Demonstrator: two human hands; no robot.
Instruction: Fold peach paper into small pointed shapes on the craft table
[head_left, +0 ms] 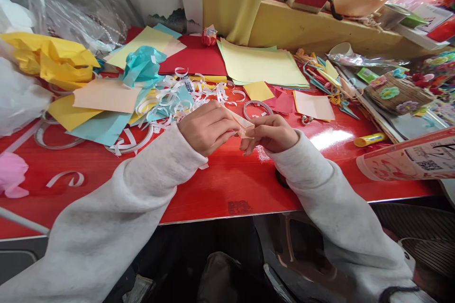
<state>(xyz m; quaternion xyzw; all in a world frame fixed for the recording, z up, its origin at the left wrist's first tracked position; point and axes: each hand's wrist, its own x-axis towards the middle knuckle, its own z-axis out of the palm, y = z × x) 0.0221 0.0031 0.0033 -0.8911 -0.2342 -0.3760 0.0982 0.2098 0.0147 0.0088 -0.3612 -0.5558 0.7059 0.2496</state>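
Between my two hands, a small piece of pale peach paper [245, 125] is held above the red table, folded or rolled at its near edge. My left hand [210, 128] pinches its left side, fingers closed and the back of the hand toward me. On the right end, my right hand [270, 133] grips the paper between thumb and fingers. Just behind the hands lies a roll of white tape [258, 109]. White curled paper strips [167, 104] are heaped beyond my left hand. A square of pale pink paper [313, 105] rests right of my right hand.
Sheets of cream paper [263, 64] and red paper [195, 57] lie at the back of the red table [209, 194]. Crumpled yellow paper [53, 59] is at the left. A yellow glue stick [369, 140] and a pink cup [401, 158] lie at the right.
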